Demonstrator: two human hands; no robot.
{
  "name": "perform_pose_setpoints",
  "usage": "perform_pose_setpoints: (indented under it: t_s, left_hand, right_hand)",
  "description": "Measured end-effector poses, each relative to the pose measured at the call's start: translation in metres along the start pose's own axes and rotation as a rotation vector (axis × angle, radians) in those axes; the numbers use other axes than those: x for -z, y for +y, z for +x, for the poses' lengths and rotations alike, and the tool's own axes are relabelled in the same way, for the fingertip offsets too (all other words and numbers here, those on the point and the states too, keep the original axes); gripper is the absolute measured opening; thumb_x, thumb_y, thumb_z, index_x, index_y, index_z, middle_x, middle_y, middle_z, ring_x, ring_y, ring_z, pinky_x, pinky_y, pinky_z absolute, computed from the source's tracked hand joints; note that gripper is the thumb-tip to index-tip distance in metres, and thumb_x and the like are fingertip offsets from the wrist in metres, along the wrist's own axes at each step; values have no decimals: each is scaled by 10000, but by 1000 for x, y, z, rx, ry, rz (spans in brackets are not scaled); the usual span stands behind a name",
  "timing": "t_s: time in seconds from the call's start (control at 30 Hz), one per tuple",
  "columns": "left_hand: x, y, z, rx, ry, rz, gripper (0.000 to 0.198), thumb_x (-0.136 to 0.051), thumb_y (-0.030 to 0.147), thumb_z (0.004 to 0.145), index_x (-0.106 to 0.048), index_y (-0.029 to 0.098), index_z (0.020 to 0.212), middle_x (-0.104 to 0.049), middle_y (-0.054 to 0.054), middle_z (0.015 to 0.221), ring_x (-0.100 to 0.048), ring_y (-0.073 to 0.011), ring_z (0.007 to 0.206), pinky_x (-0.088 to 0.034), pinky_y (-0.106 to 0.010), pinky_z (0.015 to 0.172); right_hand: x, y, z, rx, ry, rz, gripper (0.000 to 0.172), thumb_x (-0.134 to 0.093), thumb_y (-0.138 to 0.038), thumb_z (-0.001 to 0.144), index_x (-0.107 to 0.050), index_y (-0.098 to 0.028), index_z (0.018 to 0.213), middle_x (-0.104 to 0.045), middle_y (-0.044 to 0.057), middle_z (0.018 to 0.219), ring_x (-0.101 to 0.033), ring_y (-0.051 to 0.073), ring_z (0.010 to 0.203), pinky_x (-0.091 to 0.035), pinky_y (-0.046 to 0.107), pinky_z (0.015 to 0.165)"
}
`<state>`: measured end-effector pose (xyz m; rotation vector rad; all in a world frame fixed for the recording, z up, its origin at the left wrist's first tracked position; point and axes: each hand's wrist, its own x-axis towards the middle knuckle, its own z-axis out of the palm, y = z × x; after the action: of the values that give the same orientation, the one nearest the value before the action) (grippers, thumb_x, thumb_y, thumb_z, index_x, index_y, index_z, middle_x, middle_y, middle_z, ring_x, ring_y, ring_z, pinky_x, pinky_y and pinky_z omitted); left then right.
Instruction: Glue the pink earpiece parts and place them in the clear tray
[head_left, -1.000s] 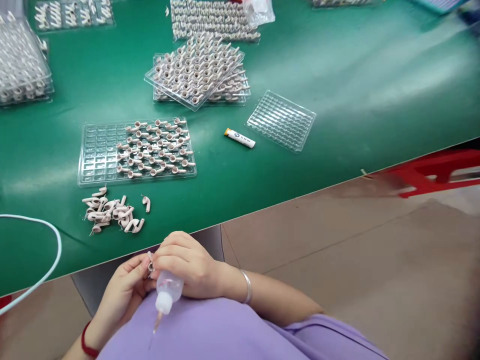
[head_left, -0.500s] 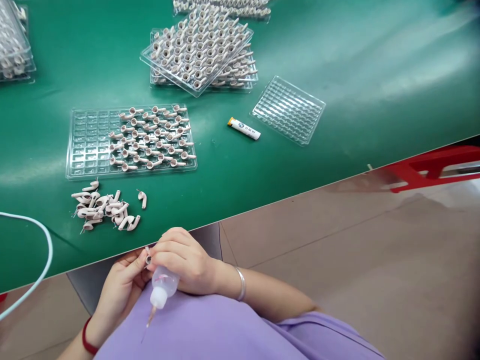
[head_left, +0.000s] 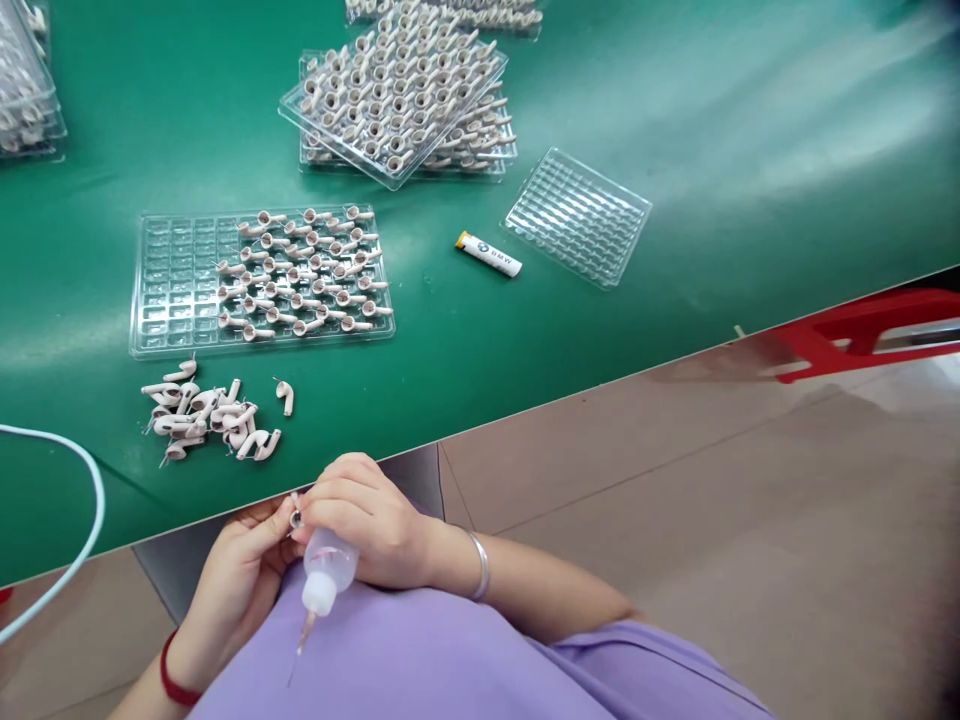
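Between the thumb and fingers of my left hand is a small white earbud shell, its round opening facing up. My right hand is closed around a clear squeeze bottle with a white cap and a thin needle tip pointing down toward my body. The fingertips of my right hand also touch the earbud shell. Both hands are just below the table's front edge. On the table above them lies a loose pile of earbud shells with fine wires, and one single earbud shell lies apart to its right.
A clear tray is partly filled with earbud shells. Behind it stand stacked full trays, with more trays at far left. A white tube with a yellow end, a bare tray, a pale cable and a red stool are also around.
Hardly anything differs. The squeeze bottle's needle tip has shifted slightly to the right; both hands keep their holds on the same things.
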<state>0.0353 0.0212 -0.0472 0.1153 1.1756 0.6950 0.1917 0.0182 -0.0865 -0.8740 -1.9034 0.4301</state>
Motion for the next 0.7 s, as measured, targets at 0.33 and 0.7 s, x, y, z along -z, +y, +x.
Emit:
perform_pose_setpoints:
  t_s: [0.33, 0.7]
  left_hand:
    - [4, -2, -2, 62, -104, 50, 286, -894, 298, 584, -703, 121, 704, -551, 30, 554, -461, -65, 492, -419, -180, 486]
    - [6, -2, -4, 61, -106, 62, 294, -892, 313, 583, -698, 126, 700, -553, 26, 576, -464, -70, 506, -401, -182, 499]
  right_hand:
    - [5, -2, 4, 15, 28, 22, 62, -605, -204, 911, -581, -196, 854, -725, -2, 773, -638, 116, 721, -507, 310, 813]
    - [3, -1, -5, 17, 24, 43, 112, -678, -265, 859, -600, -221, 926, -719, -5, 836, -619, 124, 789, -492, 310, 855]
